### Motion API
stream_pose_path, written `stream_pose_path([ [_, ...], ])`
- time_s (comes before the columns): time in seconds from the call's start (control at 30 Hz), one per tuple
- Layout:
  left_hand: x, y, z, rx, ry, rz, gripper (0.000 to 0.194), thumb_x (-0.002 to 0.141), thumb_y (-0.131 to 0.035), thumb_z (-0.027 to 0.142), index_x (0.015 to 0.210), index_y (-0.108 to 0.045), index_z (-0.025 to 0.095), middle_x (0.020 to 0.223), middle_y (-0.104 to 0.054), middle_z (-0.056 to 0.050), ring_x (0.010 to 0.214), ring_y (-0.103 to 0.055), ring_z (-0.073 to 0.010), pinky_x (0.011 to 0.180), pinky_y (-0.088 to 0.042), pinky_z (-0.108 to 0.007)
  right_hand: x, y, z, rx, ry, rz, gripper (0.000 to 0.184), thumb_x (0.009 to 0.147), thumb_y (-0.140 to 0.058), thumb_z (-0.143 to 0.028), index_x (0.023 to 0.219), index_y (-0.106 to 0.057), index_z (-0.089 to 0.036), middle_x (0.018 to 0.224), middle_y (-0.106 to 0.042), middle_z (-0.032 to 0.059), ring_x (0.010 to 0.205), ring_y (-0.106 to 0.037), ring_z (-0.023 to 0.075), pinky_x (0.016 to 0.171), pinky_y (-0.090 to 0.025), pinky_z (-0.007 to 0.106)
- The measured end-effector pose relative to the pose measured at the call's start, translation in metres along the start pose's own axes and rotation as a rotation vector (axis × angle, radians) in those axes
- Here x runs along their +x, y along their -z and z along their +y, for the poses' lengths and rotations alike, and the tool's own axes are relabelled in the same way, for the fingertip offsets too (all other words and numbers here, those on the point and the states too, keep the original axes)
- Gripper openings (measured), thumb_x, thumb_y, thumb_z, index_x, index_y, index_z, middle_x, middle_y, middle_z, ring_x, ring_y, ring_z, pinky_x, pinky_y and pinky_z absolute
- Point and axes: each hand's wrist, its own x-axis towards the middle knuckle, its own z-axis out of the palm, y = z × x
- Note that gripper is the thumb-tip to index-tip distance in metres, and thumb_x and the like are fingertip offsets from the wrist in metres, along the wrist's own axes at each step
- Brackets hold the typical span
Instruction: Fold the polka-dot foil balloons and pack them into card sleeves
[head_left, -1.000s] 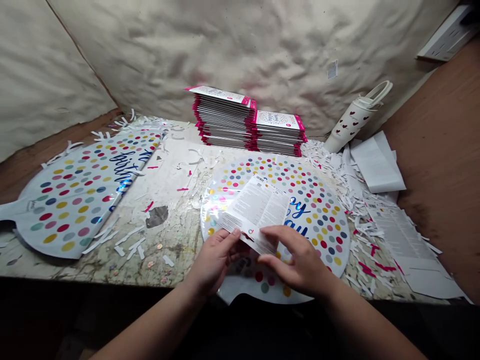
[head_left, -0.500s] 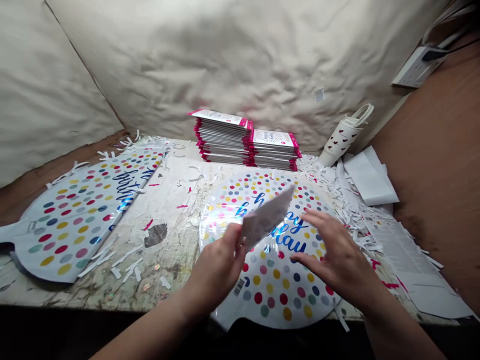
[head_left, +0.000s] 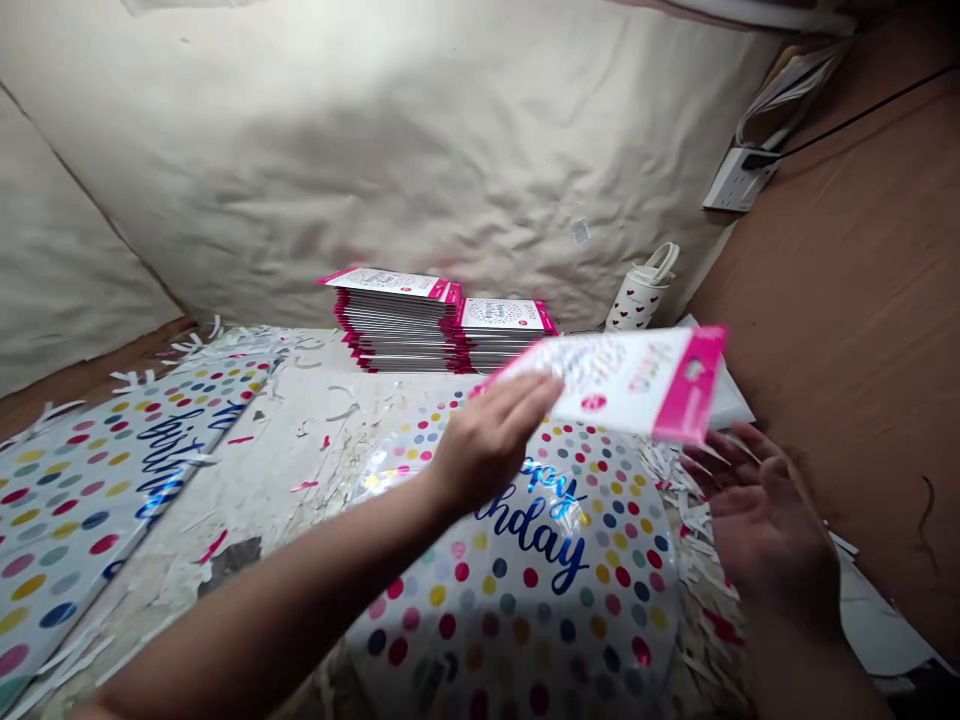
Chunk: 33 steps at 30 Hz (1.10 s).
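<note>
- Head view: the person's bare left hand (head_left: 495,435) is grasping the left end of a flat, rectangular white card with bright pink ends (head_left: 630,385).
- That card is hanging in the air at centre right, sloping slightly; its printing is blurring.
- The bare right hand (head_left: 772,520) is holding nothing that is showing; its fingers are spreading, its palm facing up and inward, just beside the card's right end. Whether a fingertip is touching, I cannot tell.
- As a judgement, the person is handling this one card by itself, with the left hand doing the carrying. The next move is probably calling for a firm left pinch and a careful right hand around the free end.
- Below the card, one round white film sheet with multicoloured dots and shiny blue lettering (head_left: 517,590) is lying near the middle, partly hiding behind the left arm.
- One more dotted white film sheet with a straight right edge (head_left: 90,490) is lying at left.
- Two stacks are standing side by side at the far middle: one taller pink-edged stack (head_left: 397,325) and one lower pink-edged stack (head_left: 499,345). Their cards are overlapping too closely for counting.
- One white tumbler with dark red hearts (head_left: 637,298) is standing far right.
- Thin white paper strips (head_left: 690,510), too many for counting, are littering the right side.
</note>
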Motion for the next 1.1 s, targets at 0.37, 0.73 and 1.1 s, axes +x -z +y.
stream_pose_path([
  [0.37,0.138,-0.025,-0.133,0.463,0.229,-0.183,0.044,0.079,-0.039,0.001,0.122,-0.041,-0.008,0.129,-0.039,-0.034,0.125,-0.031,-0.0391,0.097,-0.022,-0.059,-0.054,0.052,0.011,-0.870,0.046,-0.369,0.026,0.083,-0.055,-0.033,0.106,-0.061,-0.023,0.104,-0.066,0.0074,0.097,-0.062,0.0222,0.075,-0.056,0.032],
  [0.73,-0.111,0.000,0.035,-0.061,0.001,-0.931,0.016,0.075,-0.056,0.022,0.088,-0.066,0.021,0.077,-0.066,-0.006,0.066,-0.058,-0.0185,0.061,-0.046,-0.025,-0.118,0.011,0.003,-0.840,0.417,-1.105,0.034,0.083,-0.039,-0.008,0.110,-0.058,-0.016,0.101,-0.069,0.0066,0.092,-0.066,0.0148,0.081,-0.053,0.023],
  [1.1,-0.156,0.006,0.024,-0.236,0.507,-0.849,0.011,0.075,-0.053,0.018,0.069,-0.062,0.018,0.073,-0.063,-0.003,0.068,-0.057,-0.0157,0.059,-0.040,-0.020,-0.119,0.008,-0.006,-0.769,-0.112,-1.128,0.011,0.074,-0.061,-0.014,0.065,-0.057,-0.020,0.067,-0.061,-0.0012,0.067,-0.059,0.0136,0.061,-0.048,0.023],
])
